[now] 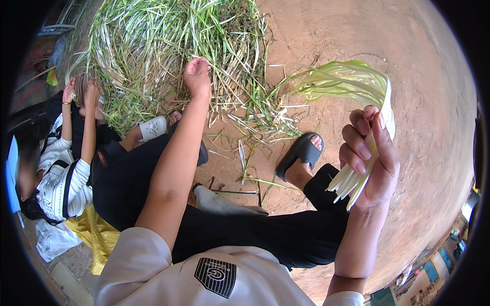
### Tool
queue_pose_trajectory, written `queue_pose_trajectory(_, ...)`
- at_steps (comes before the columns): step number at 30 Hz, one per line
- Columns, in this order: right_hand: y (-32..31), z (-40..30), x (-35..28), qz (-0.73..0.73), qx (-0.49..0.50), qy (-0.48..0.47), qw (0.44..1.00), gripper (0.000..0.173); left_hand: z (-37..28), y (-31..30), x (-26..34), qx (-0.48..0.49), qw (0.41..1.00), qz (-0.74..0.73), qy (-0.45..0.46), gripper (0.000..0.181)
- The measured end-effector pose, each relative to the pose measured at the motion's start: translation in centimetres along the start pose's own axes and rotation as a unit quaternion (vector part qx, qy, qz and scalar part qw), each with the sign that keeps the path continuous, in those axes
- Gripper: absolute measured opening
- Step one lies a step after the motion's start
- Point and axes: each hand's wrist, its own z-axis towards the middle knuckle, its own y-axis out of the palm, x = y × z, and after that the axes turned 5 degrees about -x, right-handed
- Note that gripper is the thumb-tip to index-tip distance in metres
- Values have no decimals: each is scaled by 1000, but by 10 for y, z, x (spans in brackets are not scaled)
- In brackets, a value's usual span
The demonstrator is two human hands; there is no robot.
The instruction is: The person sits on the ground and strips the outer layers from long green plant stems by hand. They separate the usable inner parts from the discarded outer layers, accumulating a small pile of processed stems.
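Observation:
My right hand [369, 153] grips a bundle of long, flat, leafy stalks [388, 111], held up at the right. Their pale, whitish ends poke out below my fingers, while the yellow-green leaf ends bend over to the left above my thumb. Stretched out ahead, my left hand [198, 78] is over the near part of a big heap of long green leafy stalks [164, 34]. Its thumb and fingers are curled together by some thin blades. Whether a blade is pinched between the fingertips cannot be made out.
Loose trimmings [271, 124] litter the earthen floor [363, 34] near my dark slide sandal [300, 155]. A grey cloth-like piece [222, 202] lies between my legs. At left, another person [57, 172] sits handling stalks, near a yellow sack [95, 237] and a white plastic bag [55, 239].

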Motion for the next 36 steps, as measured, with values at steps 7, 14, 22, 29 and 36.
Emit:
queue_pose_trajectory(7,17,-7,0,21,-36,-15,999,20,-135,-15,-6,-363,866,274,-209,17)
queue_pose_trajectory(14,19,-13,-10,-21,-43,-61,997,22,-72,-52,-130,-128,920,355,-105,16)
queue_pose_trajectory(22,17,17,-17,-26,-23,-30,999,20,34,-16,-115,-10,879,465,-106,28)
queue_pose_trajectory(29,19,18,-4,-57,14,15,998,19,30,-10,-71,36,950,275,-143,18)
queue_pose_trajectory(36,15,5,20,-71,-10,53,996,15,-70,-5,73,-134,970,27,-199,9)
